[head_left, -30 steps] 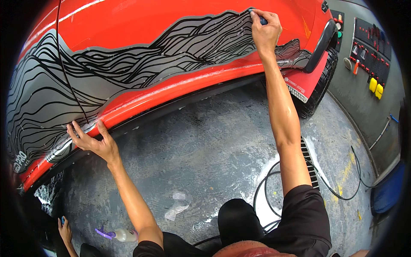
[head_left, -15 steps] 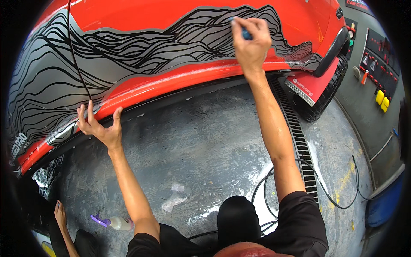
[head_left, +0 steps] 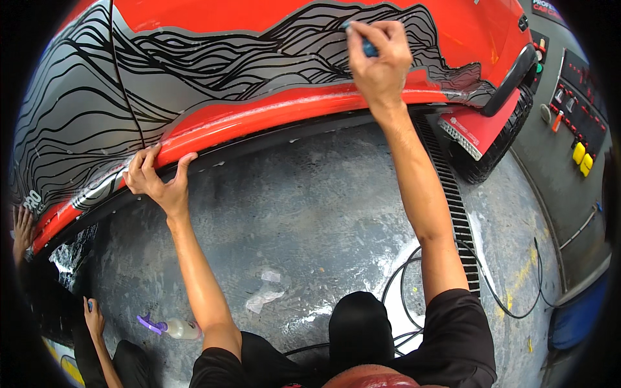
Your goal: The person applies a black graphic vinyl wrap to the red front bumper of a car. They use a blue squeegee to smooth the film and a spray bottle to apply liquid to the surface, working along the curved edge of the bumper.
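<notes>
A red car body [head_left: 213, 132] spans the top, covered along its lower side by a grey decal [head_left: 71, 123] with black wavy lines. My right hand [head_left: 381, 64] is closed around a small blue tool [head_left: 369, 48], pressed near the decal's upper part on the right. Most of that tool is hidden by my fingers, so its exact kind does not show. My left hand [head_left: 158, 180] rests on the red sill just below the door seam, fingers spread and slightly bent, thumb apart, holding nothing.
A co-worker's hand [head_left: 24, 227] lies on the panel at far left; the other hand [head_left: 94, 318] holds something small and blue. A spray bottle [head_left: 181, 329] with purple trigger lies on the wet floor. Right are a black hose [head_left: 475, 255], drain grate [head_left: 460, 223], tyre [head_left: 482, 167] and red mudflap [head_left: 482, 123].
My left hand has slid slightly right along the sill, its fingers more bent. My right hand stays at nearly the same spot on the decal. A co-worker's hand has appeared on the panel at far left.
</notes>
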`<act>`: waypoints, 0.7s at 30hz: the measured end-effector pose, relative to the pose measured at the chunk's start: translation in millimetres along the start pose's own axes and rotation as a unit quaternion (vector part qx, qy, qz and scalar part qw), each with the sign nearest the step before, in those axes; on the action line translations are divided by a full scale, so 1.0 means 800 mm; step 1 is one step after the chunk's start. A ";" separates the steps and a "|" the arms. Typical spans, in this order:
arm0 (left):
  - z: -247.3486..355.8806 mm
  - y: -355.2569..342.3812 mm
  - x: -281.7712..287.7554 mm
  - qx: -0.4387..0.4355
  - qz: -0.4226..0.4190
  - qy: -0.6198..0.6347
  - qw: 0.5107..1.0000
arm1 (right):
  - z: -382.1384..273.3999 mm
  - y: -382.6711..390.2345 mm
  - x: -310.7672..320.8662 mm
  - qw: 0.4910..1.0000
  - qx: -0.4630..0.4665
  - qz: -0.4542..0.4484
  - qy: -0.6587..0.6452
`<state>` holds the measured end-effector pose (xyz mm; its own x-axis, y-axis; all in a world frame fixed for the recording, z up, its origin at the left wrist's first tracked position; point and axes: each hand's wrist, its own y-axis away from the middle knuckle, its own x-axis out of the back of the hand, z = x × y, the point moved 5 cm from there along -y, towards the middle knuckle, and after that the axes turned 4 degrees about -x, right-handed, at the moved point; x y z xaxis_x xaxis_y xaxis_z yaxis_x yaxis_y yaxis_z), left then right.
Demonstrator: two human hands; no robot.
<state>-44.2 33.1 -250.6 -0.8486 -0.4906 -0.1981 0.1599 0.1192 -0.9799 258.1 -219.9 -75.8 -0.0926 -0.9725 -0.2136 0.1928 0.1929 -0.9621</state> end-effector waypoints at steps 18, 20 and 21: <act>-0.001 -0.001 0.001 0.003 0.000 0.006 1.000 | -0.009 -0.008 -0.005 0.999 -0.047 0.004 0.005; -0.001 -0.001 0.001 0.003 0.001 0.005 1.000 | -0.009 -0.014 -0.004 0.999 -0.024 0.010 0.022; -0.001 -0.001 0.001 0.005 0.001 0.008 1.000 | 0.002 -0.020 0.001 0.996 -0.086 0.010 0.020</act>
<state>-45.2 33.4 -249.8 -0.8558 -0.4769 -0.2003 0.1667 0.1123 -0.9796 256.5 -224.2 -60.0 -0.1297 -0.9630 -0.2362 0.0259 0.2348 -0.9717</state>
